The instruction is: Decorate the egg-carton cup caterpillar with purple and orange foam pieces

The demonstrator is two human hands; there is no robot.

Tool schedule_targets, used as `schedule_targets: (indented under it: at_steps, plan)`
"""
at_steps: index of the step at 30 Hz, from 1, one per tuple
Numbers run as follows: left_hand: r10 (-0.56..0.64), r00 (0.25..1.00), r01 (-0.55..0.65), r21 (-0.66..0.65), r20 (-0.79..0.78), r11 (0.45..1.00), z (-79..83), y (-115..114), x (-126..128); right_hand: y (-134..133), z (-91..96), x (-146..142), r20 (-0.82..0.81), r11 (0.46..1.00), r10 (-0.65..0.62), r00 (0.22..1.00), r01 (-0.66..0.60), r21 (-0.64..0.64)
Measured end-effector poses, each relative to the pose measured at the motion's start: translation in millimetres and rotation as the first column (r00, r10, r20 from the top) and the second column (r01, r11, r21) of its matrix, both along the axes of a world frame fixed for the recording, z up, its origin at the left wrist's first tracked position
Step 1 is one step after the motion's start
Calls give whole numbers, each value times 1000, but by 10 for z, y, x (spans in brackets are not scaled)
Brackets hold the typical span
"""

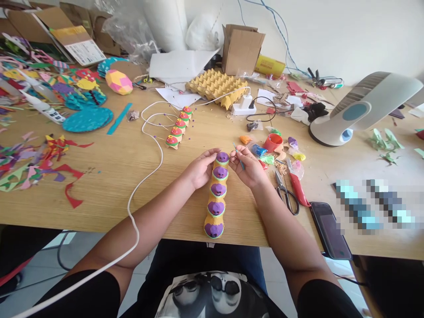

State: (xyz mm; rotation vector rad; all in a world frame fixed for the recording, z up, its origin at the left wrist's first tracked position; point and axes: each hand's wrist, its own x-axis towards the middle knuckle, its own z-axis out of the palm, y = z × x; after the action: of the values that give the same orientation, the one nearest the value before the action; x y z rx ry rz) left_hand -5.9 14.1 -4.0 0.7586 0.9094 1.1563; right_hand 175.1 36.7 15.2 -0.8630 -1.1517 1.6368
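Note:
A yellow egg-carton strip (217,198) lies lengthwise in front of me, its bumps capped with purple clay edged in pale green. Fingers and thumb of my left hand (202,168) pinch its far end from the left. At the right of that same end, my right hand (248,165) grips a thin teal stick (241,165) between thumb and fingers, close beside the farthest purple bump. A second carton strip (179,128), decorated in red and green, rests farther off to the left, with small purple-tipped sticks along its sides.
A white cable (161,154) loops over the table and past my left arm. Scissors (285,194), a red-handled cutter (298,183) and a phone (331,229) lie to the right. Bagged clay (258,150), a fan (357,110) and an egg tray (217,86) stand beyond. Paper scraps (49,163) spread left.

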Motion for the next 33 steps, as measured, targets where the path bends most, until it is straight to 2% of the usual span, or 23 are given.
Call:
schedule_targets:
  at_steps: [2,6,9,10,13,15,19,23,30,33]
  plan:
    - [8,1000,-8,-25,14,1000,-7,6,0,-15,47,29,0,1000,-13,1000,13,13]
    - [59,982,-37,-121,179,992,-4,14,-21,-51,186,116,-46,999,33,998,-31,34]
    - [97,955,-55,-155,280,986,17,16,-36,-19,165,153,-138,999,36,990,-35,8]
    - [104,947,-56,-163,303,985,24,17,-39,7,125,154,-147,999,3,989,-8,-33]
    - [122,928,-61,-180,353,982,38,22,-42,90,-28,122,-176,966,-240,955,216,-144]
    - [123,924,-60,-180,363,982,35,25,-42,111,-101,76,-199,959,-262,944,232,-162]
    - [96,927,-32,-179,363,983,19,29,-43,47,-140,-38,-231,976,-184,955,150,-159]
    - [89,928,-23,-184,361,983,12,32,-46,-18,-134,-98,-182,988,-111,977,89,-124]
    - [75,933,-3,-202,353,979,-2,29,-43,-5,-146,-50,-87,996,-74,993,70,-48]
    - [70,931,7,-211,357,977,2,23,-40,11,-171,-37,-25,995,-86,996,87,43]
